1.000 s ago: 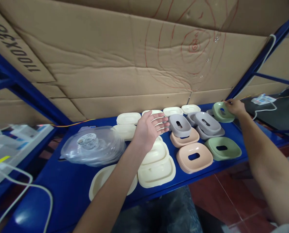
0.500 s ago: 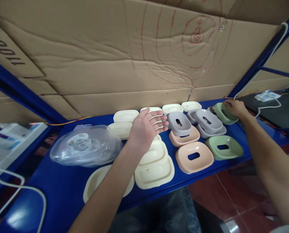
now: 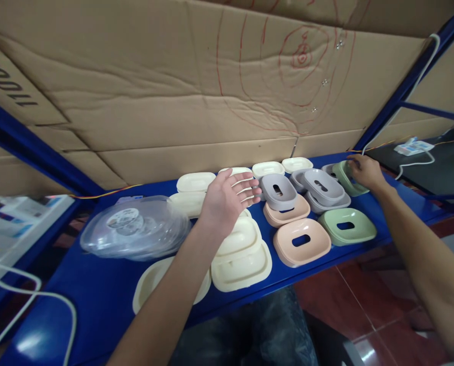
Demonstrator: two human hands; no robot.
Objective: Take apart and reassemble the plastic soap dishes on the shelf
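the right hand [image 3: 364, 172] is reaching to the far right end of the blue shelf [image 3: 97, 284], its fingers curling over the rim of a green dish [image 3: 346, 179] that is standing tilted against a grey dish [image 3: 321, 185]. the fingers are gripping the green dish's upper edge; how firmly they are closing is hard to tell from here.

the left hand [image 3: 227, 201] is hovering palm up above the middle of the shelf, fingers spread wide and holding nothing. it is hanging over a stack of cream trays [image 3: 242, 251], not touching them as far as can be seen.

between the two hands a second grey dish [image 3: 278, 190] is sitting on a pink dish [image 3: 288, 212], and another pink dish [image 3: 301, 241] is lying nearer the front edge with its slot facing up. just beside that one, a second green dish [image 3: 346, 226] is lying flat near the shelf's front edge.

to the left, a pile of clear plastic lids [image 3: 135, 229] is resting on the shelf. a row of small cream lids [image 3: 267, 168] is running along the back, against a cardboard wall [image 3: 173, 101] with red scribbles on it.
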